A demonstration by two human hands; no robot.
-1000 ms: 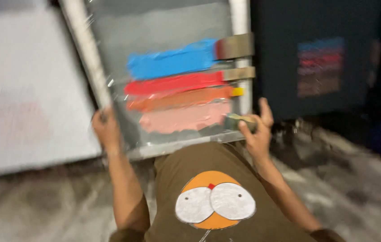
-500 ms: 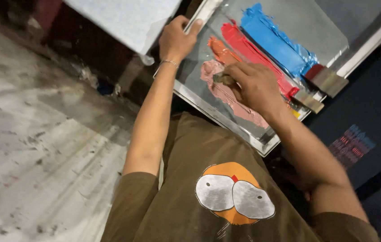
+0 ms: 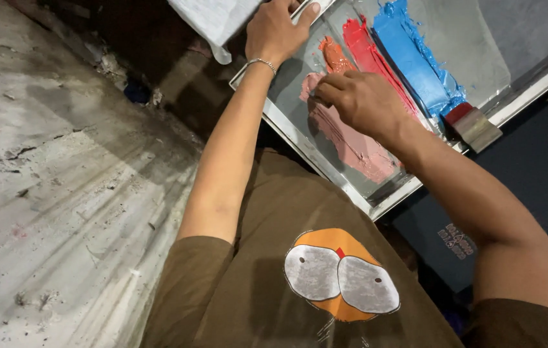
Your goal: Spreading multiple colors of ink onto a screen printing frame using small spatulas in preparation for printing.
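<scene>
A: Screen (image 3: pixel 480 38), grey mesh in a pale frame (image 3: pixel 316 158), is seen tilted across the top of the view, with four thick ink bands laid on it: blue (image 3: pixel 412 61), red (image 3: pixel 367 48), orange (image 3: pixel 333 55) and pink (image 3: pixel 351 138).

B: How are the hands placed?

A: The frame's upper edge is gripped by the left hand (image 3: pixel 277 29), fingers curled over it, beside a white sheet (image 3: pixel 212 19). The right hand (image 3: pixel 364 100) is clenched over the pink band; whether anything is pinched in it cannot be told, since the fingertips are hidden.

B: What could go wrong?

A: The bands lie close together, the orange and red touching. Colours could be dragged into one another if the right hand is swept sideways. Ink could also be picked up on the wrist or forearm, held just above the wet pink.

B: And the frame?

A: It could be tipped if the left grip is loosened, and the paste could slump downhill.

B: Textures?

A: The ink looks thick, glossy and ridged. A squeegee (image 3: pixel 477 125) with a flat grey blade is parked at the blue band's end. The floor (image 3: pixel 61 193) is rough, scuffed concrete.
</scene>
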